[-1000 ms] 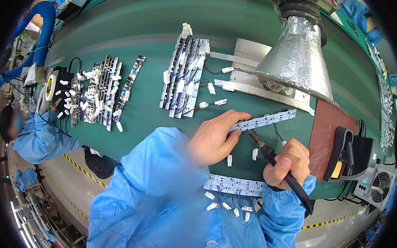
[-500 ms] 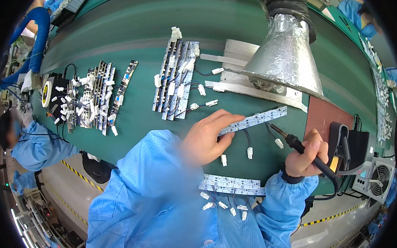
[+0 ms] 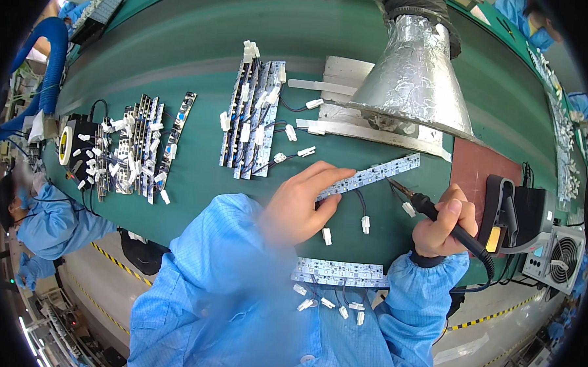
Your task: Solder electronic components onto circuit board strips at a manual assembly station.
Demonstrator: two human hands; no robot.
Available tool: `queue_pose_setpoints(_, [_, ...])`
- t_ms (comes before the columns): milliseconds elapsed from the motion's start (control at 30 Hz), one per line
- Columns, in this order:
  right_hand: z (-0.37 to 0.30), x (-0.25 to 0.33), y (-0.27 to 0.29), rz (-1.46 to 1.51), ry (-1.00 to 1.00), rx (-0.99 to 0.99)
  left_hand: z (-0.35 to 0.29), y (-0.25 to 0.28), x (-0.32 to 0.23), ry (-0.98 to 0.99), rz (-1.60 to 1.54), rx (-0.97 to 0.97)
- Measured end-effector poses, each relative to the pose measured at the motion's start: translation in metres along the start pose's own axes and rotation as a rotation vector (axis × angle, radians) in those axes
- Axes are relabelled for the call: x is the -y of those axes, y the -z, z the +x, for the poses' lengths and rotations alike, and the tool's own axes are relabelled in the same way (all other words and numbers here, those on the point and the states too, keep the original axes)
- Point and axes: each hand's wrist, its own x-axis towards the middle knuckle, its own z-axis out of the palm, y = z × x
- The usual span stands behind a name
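Observation:
My left hand (image 3: 304, 203) pinches one end of a white LED circuit board strip (image 3: 373, 174), tilted up to the right over the bench. Dark wires with white plugs (image 3: 365, 224) hang from the strip's lower side. In my right hand (image 3: 444, 226) is a soldering iron (image 3: 424, 205), gripped like a pen. Its tip points up and left, close to the strip's lower edge near a wire; whether it touches, I cannot tell. More LED strips (image 3: 339, 273) with wires and plugs lie at the bench's near edge, in front of my body.
A foil-covered extraction hood (image 3: 413, 77) stands over a metal fixture (image 3: 343, 113). Bundles of wired strips (image 3: 252, 116) lie left of it, with another group (image 3: 135, 147) farther left. At right are an iron holder (image 3: 499, 212) and a fan unit (image 3: 556, 260). A co-worker (image 3: 59, 216) sits at far left.
The view has shifted slightly, so most things sit a little farther left. Both hands keep their grips, and the iron's tip stays near the strip's lower edge.

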Motion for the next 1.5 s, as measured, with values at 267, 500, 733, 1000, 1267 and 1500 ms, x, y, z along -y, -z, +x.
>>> queue_pose_setpoints(267, [-0.001, 0.000, -0.002, -0.013, 0.007, -0.004, 0.000, 0.000, 0.000, -0.001, -0.010, 0.005])
queue_pose_setpoints(500, [-0.001, 0.000, -0.001, -0.009, 0.012, 0.018, -0.001, 0.001, -0.001, 0.008, -0.011, 0.003])
queue_pose_setpoints(733, [0.014, -0.010, 0.014, -0.004, -0.017, -0.266, 0.000, 0.010, -0.004, 0.006, -0.022, 0.020])
queue_pose_setpoints(1000, [0.015, -0.023, 0.018, -0.084, -0.056, -0.265, -0.002, 0.014, -0.001, 0.027, 0.046, 0.001])
queue_pose_setpoints(1267, [0.014, -0.024, 0.016, -0.151, -0.080, -0.246, -0.002, 0.010, 0.000, 0.022, 0.077, -0.004])
queue_pose_setpoints(1500, [0.014, -0.024, 0.015, -0.146, -0.088, -0.246, -0.001, 0.011, -0.001, 0.012, 0.097, -0.003])
